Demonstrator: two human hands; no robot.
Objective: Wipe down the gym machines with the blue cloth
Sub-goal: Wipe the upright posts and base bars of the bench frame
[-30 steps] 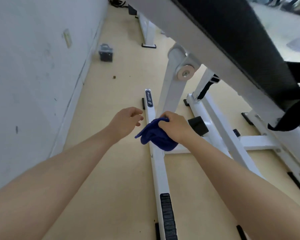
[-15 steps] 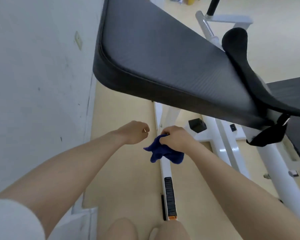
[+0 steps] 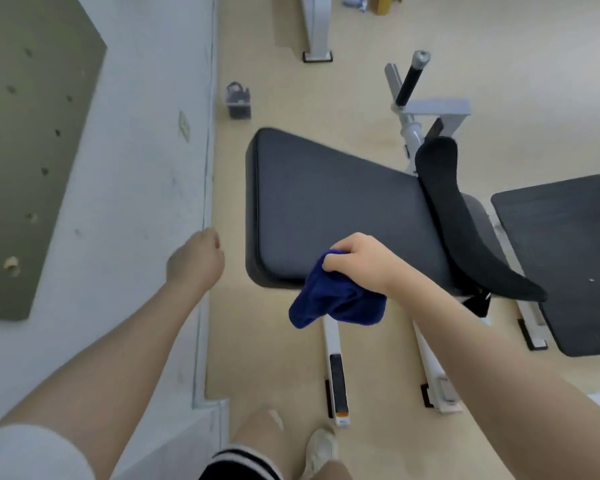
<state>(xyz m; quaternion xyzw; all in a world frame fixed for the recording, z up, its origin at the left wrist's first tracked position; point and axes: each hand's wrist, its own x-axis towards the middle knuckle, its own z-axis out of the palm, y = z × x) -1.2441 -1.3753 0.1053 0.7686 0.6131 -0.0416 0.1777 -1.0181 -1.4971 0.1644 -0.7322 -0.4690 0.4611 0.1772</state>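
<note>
My right hand (image 3: 359, 261) grips the bunched blue cloth (image 3: 336, 301) at the near edge of the large black bench pad (image 3: 329, 206). The cloth hangs below the hand, over the pad's front edge and the white floor rail (image 3: 335, 368). My left hand (image 3: 194, 263) hovers left of the pad with its fingers curled and nothing in it, close to the white wall. A black strap (image 3: 465, 230) lies across the pad's right end. A second black pad (image 3: 565, 258) sits further right.
The white wall (image 3: 129, 174) with a grey-green panel runs along the left. A small dark container (image 3: 238, 100) stands on the beige floor by the wall. A black handle bar (image 3: 409, 81) and white frame parts rise behind the bench. My legs and shoe (image 3: 321, 448) are at the bottom.
I have risen from under the bench; the view now looks down on the pad's top. My right hand lifted the cloth from the floor rail to the pad's near edge.
</note>
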